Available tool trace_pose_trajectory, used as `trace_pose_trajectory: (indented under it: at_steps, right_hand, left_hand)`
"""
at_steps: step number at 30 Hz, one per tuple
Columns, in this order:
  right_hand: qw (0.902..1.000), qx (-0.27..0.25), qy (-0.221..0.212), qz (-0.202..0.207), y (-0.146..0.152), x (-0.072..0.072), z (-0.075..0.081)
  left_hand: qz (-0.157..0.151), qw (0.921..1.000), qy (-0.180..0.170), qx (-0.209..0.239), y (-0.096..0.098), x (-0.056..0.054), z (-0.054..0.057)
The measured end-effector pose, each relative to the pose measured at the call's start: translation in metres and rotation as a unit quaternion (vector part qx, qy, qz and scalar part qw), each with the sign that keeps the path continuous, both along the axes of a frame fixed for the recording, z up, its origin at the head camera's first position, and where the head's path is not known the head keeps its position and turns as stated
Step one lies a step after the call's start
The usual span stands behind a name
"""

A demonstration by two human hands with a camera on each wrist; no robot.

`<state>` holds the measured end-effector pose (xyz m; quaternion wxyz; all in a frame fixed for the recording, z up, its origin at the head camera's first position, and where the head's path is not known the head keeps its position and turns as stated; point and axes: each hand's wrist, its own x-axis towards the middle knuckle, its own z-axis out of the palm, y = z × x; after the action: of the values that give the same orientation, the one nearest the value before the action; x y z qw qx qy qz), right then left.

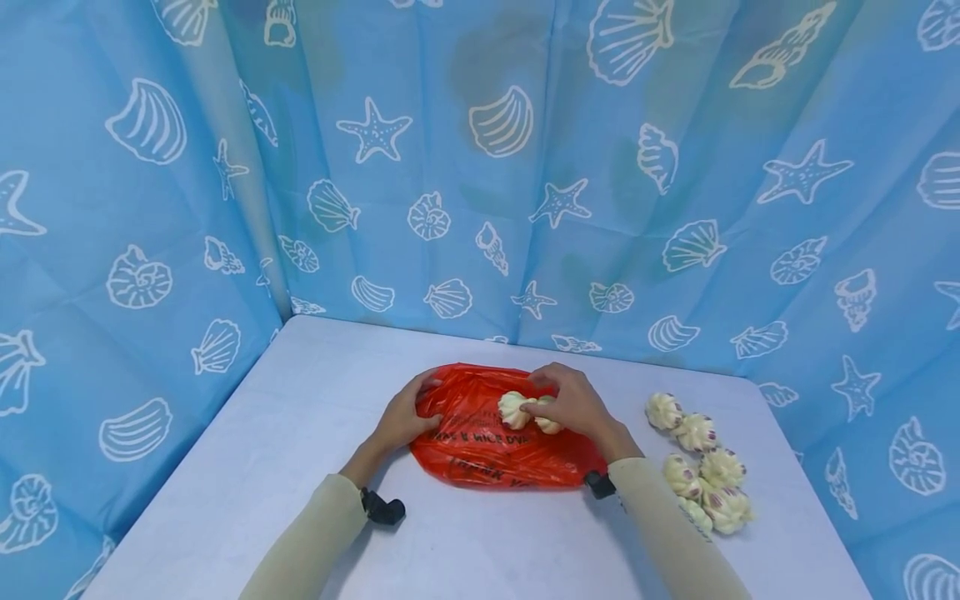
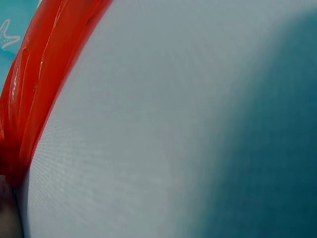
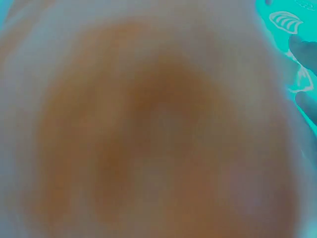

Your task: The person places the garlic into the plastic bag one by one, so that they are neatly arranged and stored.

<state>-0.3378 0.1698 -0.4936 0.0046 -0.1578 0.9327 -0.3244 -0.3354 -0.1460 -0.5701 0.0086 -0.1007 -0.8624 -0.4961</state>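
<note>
A red plastic bag (image 1: 480,458) with dark printing lies on the table, its left side held by my left hand (image 1: 405,417). In the left wrist view the bag's edge (image 2: 44,69) runs down the left side, bunched near the hand. Over the bag, my right hand (image 1: 577,404) holds garlic bulbs, its thumb across them. One pale bulb (image 1: 514,410) shows to the left of the thumb, another bulb (image 1: 548,427) is partly covered by it. The right wrist view is mostly blurred; only fingertips (image 3: 304,52) show at its right edge.
Several more garlic bulbs (image 1: 723,468) with purple-streaked skins lie in a group on the right of the white table (image 1: 292,392), beside the right forearm. A blue curtain (image 1: 450,167) with white shell and starfish prints stands behind and at both sides.
</note>
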Motion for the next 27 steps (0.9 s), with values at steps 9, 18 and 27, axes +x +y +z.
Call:
trace_pose_trajectory:
  at_steps: [9,18,27]
  right_hand:
    - [0.9991,-0.011,0.039,0.011,0.02,0.0,0.011]
    - [0.9963,-0.009,0.085,-0.01,0.049,-0.002,0.024]
    - [0.9953,0.013,0.08,-0.052,0.094,0.005,0.038]
  left_hand:
    - [0.003,1.0,-0.001,0.002,-0.001,0.004,-0.004]
    - [0.006,0.9997,0.011,0.023,-0.002,0.004,-0.005]
    - [0.005,0.9993,0.006,0.038,-0.001,0.001,0.0]
